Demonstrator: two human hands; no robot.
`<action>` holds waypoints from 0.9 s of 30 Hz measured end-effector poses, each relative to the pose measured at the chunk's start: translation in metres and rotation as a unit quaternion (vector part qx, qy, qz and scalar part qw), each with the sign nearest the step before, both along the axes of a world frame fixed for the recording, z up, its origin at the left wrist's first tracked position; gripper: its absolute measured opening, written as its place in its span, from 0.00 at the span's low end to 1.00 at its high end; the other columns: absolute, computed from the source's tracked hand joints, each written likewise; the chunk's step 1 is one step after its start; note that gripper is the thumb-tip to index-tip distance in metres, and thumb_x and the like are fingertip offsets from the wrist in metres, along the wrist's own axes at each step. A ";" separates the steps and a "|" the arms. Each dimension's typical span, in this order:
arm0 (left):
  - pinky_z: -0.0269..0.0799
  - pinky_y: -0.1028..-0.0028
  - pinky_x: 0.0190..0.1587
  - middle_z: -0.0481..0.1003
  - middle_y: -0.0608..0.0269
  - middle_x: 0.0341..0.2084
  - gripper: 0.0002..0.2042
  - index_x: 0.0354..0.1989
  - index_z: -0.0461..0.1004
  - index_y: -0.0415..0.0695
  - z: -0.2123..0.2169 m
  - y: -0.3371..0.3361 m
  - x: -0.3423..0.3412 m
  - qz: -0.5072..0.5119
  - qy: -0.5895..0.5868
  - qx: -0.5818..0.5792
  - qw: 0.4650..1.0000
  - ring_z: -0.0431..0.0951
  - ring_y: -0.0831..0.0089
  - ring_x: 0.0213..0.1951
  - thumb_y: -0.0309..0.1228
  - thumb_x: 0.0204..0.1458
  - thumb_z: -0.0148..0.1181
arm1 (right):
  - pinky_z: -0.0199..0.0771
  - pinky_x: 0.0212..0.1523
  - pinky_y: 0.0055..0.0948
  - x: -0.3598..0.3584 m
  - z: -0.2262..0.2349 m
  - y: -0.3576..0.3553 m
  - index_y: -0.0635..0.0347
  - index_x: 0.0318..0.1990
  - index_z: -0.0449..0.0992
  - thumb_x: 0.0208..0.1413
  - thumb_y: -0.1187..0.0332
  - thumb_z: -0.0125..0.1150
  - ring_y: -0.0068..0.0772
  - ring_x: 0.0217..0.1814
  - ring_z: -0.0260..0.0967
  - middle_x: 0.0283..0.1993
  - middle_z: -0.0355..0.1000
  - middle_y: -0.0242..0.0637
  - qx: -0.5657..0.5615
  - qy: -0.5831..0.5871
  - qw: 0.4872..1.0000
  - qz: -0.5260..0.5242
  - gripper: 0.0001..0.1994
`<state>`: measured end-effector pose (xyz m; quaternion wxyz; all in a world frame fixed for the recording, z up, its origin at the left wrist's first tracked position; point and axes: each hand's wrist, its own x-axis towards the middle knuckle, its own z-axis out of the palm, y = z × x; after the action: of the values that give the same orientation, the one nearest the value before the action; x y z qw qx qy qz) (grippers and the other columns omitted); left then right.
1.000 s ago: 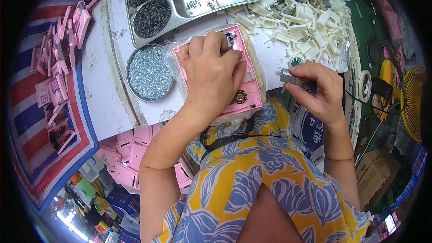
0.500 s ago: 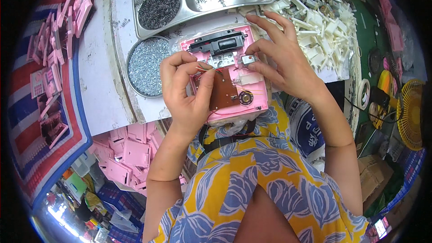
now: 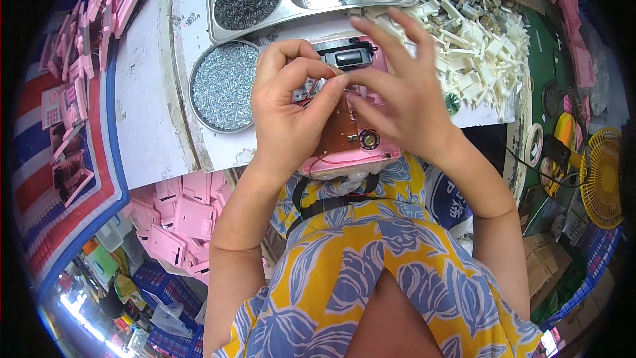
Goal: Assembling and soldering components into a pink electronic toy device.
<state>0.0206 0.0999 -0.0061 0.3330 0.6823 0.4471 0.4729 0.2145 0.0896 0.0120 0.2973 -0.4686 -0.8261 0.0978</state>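
Note:
A pink plastic housing (image 3: 322, 166) lies in front of me, largely hidden under my hands. Fixed in it are a brown circuit board (image 3: 339, 134), a small round dark part with a metallic centre (image 3: 369, 139) and a black plastic assembly (image 3: 353, 56) at its far end. My left hand (image 3: 289, 103) pinches thin coloured wires (image 3: 336, 71) between thumb and forefinger, above the board. My right hand (image 3: 409, 96) is open, its forefinger tip against the left fingertips and its thumb apart below. The other right fingers are spread upward.
Left of the housing stands a round tin of small silvery screws (image 3: 224, 86). Beyond is a metal tray (image 3: 291, 16) with dark springs. White plastic parts (image 3: 474, 59) are heaped at right. Pink housings (image 3: 179, 219) are piled at lower left; a yellow fan (image 3: 601, 176) is far right.
My right hand has moved left, away from the small metal piece on the housing, to my left fingertips. My left hand still pinches the wires, now slightly farther right and higher.

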 end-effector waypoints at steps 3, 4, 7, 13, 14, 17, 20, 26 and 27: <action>0.67 0.69 0.44 0.72 0.60 0.38 0.08 0.33 0.80 0.41 -0.001 -0.001 -0.003 -0.021 0.008 -0.005 1.000 0.72 0.65 0.41 0.25 0.43 0.72 | 0.58 0.66 0.55 -0.007 -0.020 0.005 0.57 0.30 0.80 0.40 0.70 0.71 0.63 0.71 0.52 0.65 0.68 0.40 0.005 0.029 0.999 0.013 0.08; 0.66 0.67 0.45 0.72 0.60 0.38 0.10 0.34 0.80 0.42 0.001 -0.001 -0.006 -0.025 0.054 0.016 0.998 0.71 0.64 0.42 0.27 0.42 0.71 | 0.58 0.67 0.55 -0.006 -0.021 0.006 0.57 0.30 0.79 0.40 0.70 0.71 0.63 0.71 0.52 0.65 0.68 0.41 0.001 0.034 0.999 0.014 0.08; 0.62 0.63 0.48 0.71 0.60 0.39 0.13 0.37 0.80 0.45 0.009 -0.007 -0.010 -0.039 0.187 0.059 0.980 0.70 0.61 0.43 0.29 0.40 0.70 | 0.58 0.67 0.53 -0.001 -0.022 0.004 0.56 0.29 0.79 0.39 0.71 0.70 0.62 0.70 0.53 0.64 0.69 0.40 -0.008 0.068 0.998 0.008 0.08; 0.60 0.63 0.47 0.70 0.60 0.36 0.10 0.33 0.80 0.46 -0.001 -0.014 0.003 -0.012 0.280 0.072 0.957 0.70 0.62 0.41 0.28 0.39 0.71 | 0.59 0.67 0.50 0.006 -0.013 0.001 0.56 0.28 0.78 0.39 0.72 0.69 0.60 0.69 0.54 0.62 0.70 0.40 -0.005 0.055 0.998 -0.011 0.07; 0.61 0.64 0.46 0.70 0.60 0.35 0.09 0.31 0.80 0.44 -0.003 -0.012 0.002 -0.010 0.256 0.067 0.964 0.70 0.62 0.40 0.27 0.39 0.71 | 0.59 0.67 0.50 0.007 -0.012 0.001 0.56 0.28 0.78 0.38 0.73 0.69 0.60 0.69 0.54 0.62 0.70 0.40 -0.005 0.052 0.999 -0.013 0.07; 0.63 0.65 0.44 0.71 0.62 0.34 0.07 0.28 0.80 0.43 -0.007 -0.011 -0.006 0.005 0.197 0.051 0.979 0.71 0.63 0.39 0.26 0.40 0.71 | 0.60 0.67 0.50 0.008 -0.013 0.000 0.57 0.29 0.79 0.38 0.72 0.70 0.60 0.69 0.55 0.61 0.71 0.41 0.001 0.036 0.999 -0.012 0.08; 0.60 0.65 0.45 0.73 0.64 0.34 0.06 0.28 0.81 0.45 -0.014 -0.012 -0.014 0.016 0.175 0.041 0.984 0.72 0.64 0.40 0.25 0.41 0.71 | 0.60 0.66 0.51 0.005 -0.016 0.002 0.57 0.30 0.80 0.38 0.71 0.71 0.60 0.68 0.55 0.61 0.70 0.41 0.015 0.034 0.999 -0.007 0.08; 0.62 0.65 0.44 0.73 0.62 0.34 0.07 0.29 0.80 0.43 -0.019 -0.016 -0.016 0.023 0.143 0.032 0.989 0.72 0.64 0.39 0.24 0.40 0.72 | 0.61 0.65 0.54 -0.012 -0.018 0.005 0.59 0.29 0.80 0.39 0.71 0.70 0.61 0.69 0.55 0.61 0.70 0.42 0.002 0.039 0.999 0.023 0.08; 0.62 0.65 0.44 0.73 0.62 0.34 0.08 0.30 0.80 0.43 -0.021 -0.017 -0.017 0.023 0.128 0.026 0.991 0.72 0.63 0.39 0.24 0.40 0.72 | 0.61 0.65 0.55 -0.013 -0.019 0.006 0.60 0.29 0.80 0.39 0.71 0.70 0.61 0.69 0.55 0.61 0.70 0.42 0.001 0.036 0.999 0.027 0.08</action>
<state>0.0036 0.0826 -0.0269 0.2442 0.7349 0.4892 0.4012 0.2016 0.0953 -0.0066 0.3248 -0.4418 -0.8273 0.1215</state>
